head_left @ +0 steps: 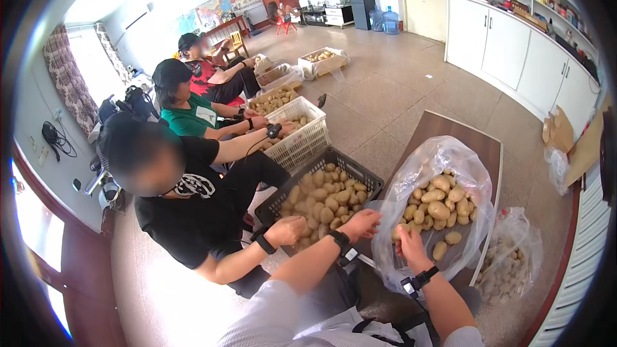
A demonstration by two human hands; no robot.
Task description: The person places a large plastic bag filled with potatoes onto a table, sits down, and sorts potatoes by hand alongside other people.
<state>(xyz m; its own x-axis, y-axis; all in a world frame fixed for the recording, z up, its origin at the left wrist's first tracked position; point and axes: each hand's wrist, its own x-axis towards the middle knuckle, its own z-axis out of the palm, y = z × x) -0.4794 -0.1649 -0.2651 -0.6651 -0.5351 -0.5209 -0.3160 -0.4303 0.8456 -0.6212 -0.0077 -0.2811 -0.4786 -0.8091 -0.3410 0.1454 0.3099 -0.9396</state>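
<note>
My left hand (361, 223) reaches over the near right corner of the black plastic crate (378, 186), its fingers apart and no potato visible in it. The crate holds many potatoes (328, 202). My right hand (411, 245) is inside the mouth of a clear plastic bag (392, 186), with fingers curled around a potato (398, 231) at its near left side. A pile of potatoes (438, 202) lies in this bag, and two loose ones (447, 244) sit by my right hand. The bag rests on a dark brown low table (424, 132).
A person in black (186, 205) sits at my left, with a hand (286, 231) at the crate. Two more people sit farther along beside a white crate (308, 138) and boxes of potatoes. Another filled clear bag (511, 263) stands on the floor to the right. White cabinets (514, 42) line the right wall.
</note>
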